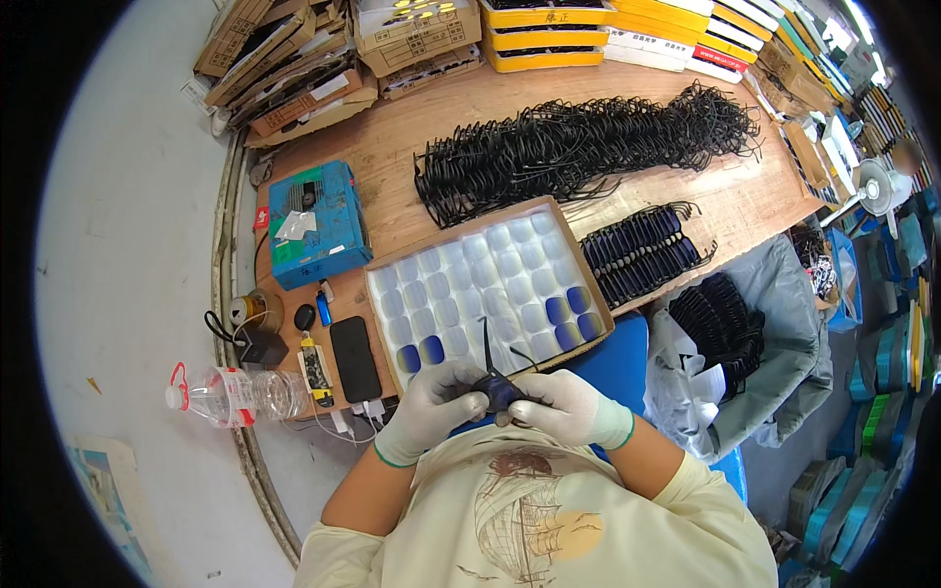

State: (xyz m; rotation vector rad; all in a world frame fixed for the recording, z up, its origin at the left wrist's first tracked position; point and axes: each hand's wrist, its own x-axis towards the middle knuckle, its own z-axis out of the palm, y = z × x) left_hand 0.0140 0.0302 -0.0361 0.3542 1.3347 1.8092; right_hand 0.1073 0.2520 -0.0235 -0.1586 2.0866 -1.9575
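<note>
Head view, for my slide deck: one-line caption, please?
Gloved left hand and right hand hold dark glasses beside a lens tray.

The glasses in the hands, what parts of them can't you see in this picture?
Head view:
- The glasses frame: its middle is covered by the gloved left hand and right hand; only a dark lens and two thin arms show.
- Whether both lenses are in: hidden by the fingers.
- The tray of lenses: its near edge is hidden behind the hands.
- The grey bag of frames: its bottom is out of sight.
</note>
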